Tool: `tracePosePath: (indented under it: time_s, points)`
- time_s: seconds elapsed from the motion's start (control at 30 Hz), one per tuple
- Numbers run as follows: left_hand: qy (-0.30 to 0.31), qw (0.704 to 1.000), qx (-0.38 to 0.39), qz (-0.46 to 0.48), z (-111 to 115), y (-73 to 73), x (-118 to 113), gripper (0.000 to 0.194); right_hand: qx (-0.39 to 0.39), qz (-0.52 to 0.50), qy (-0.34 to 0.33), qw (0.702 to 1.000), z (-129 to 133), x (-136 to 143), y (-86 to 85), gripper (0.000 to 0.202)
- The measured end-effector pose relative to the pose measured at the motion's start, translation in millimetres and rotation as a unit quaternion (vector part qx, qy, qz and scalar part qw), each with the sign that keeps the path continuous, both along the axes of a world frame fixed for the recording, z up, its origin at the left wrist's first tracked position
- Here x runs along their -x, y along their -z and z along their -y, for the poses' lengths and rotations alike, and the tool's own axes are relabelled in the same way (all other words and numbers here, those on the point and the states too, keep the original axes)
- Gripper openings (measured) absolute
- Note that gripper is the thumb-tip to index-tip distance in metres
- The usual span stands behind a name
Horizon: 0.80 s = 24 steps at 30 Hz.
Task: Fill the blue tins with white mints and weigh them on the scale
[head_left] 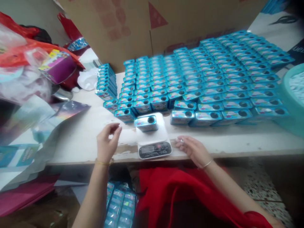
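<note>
Desk: the white, worn-topped desk [83, 136] is standing beneath everything.
Desk centre: a white scale with a black panel [161, 131] is resting near the front edge.
Behind the scale: blue rectangular boxes with dark round openings [211, 91] are standing in rows.

Red triangle [156, 17] on cardboard [190, 25] — lettering on blue tins [146, 123] blurred.

Blue rectangular tin with round dark opening [146, 123] on white plastic digital scale [154, 136]; bare left hand [108, 141] beside, right hand [192, 148] pinching small whitish piece [181, 141].
</note>
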<state>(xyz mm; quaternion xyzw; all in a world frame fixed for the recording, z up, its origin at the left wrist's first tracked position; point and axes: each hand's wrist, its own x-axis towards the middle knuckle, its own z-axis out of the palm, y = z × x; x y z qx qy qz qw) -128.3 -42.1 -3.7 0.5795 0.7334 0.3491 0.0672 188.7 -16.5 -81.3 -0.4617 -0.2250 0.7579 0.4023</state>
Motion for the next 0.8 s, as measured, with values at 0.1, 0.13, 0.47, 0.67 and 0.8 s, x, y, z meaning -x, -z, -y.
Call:
tracePosePath:
  time_s: [0.1,0.13,0.47,0.67,0.8]
  points:
    - [-0.033,0.997,0.053,0.041,19.6,37.1,10.7,0.028,-0.008,0.033,-0.008,0.999,0.9,2.5,1.4,0.039]
    - [-0.038,0.996,0.067,0.046,24.9,47.5,12.0,0.028,-0.012,0.044,-0.012,0.999,1.3,3.2,2.0,0.04]
    - [-0.052,0.997,0.051,0.026,38.2,93.0,5.3,0.028,-0.209,0.206,-0.117,0.949,-27.3,23.3,-70.9,0.033]
    - [-0.03,0.999,0.029,0.002,39.6,96.2,7.9,0.025,-0.449,0.247,-0.192,0.837,-65.2,68.0,-122.6,0.017]
    - [-0.027,0.999,0.024,0.004,40.6,98.0,8.9,0.022,-0.513,0.329,-0.24,0.756,-82.1,83.8,-119.8,0.009]
